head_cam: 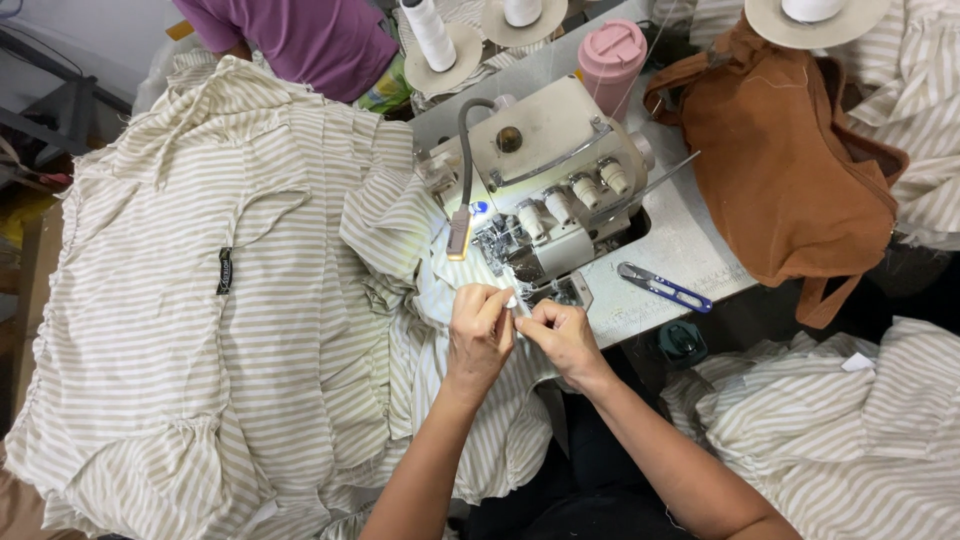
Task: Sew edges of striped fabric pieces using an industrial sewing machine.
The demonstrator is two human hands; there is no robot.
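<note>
Small white tag [512, 300] pinched between fingertips of both hands, right at the front of the serger [545, 190], just below its needle area. Left hand [478, 335] fingers closed on the tag's left side, right hand [562, 335] fingers closed on its right side; hands nearly touching. Under both hands lies striped fabric [440, 290], beige and white, lit by the machine lamp [458, 232] on a grey gooseneck. Same fabric spreads in a big ruffled pile [200, 300] to the left, with a small black label [225, 271] on it. Serger is cream, sits on a grey surface [690, 240]. Blue-handled snips [662, 286] lie on the surface right of the hands, apart from them. Pink tumbler [611, 56] stands behind the machine. Brown bag [780, 170] rests on the surface's right side. White thread cones [430, 35] on round stands along the back. More striped fabric [830, 420] at lower right. A person in a purple top [300, 40] at upper left, hands not seen.
</note>
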